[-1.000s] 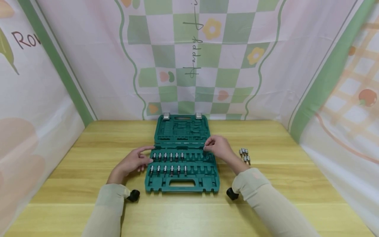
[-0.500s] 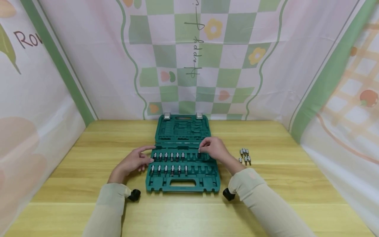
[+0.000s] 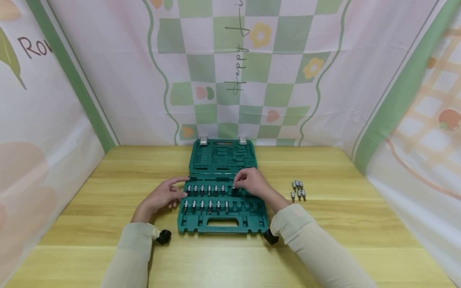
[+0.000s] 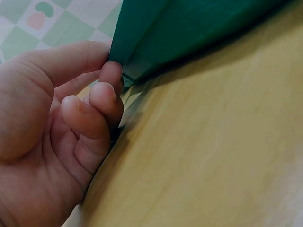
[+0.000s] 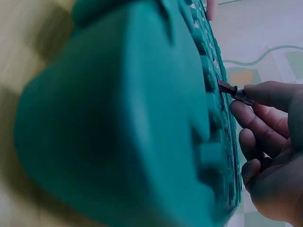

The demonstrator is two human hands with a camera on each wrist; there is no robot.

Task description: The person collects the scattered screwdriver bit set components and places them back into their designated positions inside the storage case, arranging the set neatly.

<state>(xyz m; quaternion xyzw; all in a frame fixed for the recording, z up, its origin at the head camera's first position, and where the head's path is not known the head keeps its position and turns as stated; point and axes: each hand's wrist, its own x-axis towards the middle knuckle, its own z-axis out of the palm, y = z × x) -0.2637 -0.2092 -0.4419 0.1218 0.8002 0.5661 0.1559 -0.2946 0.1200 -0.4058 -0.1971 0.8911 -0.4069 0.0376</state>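
Note:
A green tool case [image 3: 221, 229] lies unfolded on the table, with two rows of bit sockets [image 3: 209, 207] filling the left part of its slots. My right hand [image 3: 251, 183] pinches one bit socket [image 5: 242, 96] between thumb and forefinger, above the upper row, just right of the seated ones. In the right wrist view its dark bit end points at the case's slots. My left hand [image 3: 160, 198] rests at the case's left side, forefinger stretched to the hinge corner and thumb on the rim. The left wrist view shows its other fingers [image 4: 87, 118] loosely bent beside the case wall.
Several loose bit sockets [image 3: 299, 190] lie in two short rows on the table, right of the case. The raised lid [image 3: 223, 156] with its metal latches leans back near the patterned curtain [image 3: 230, 80]. Cloth walls stand on both sides of the wooden table [image 3: 320, 248].
My right hand has moved left along the upper row with the bit socket, from the case's right end to beside the seated sockets. The left hand has stayed put.

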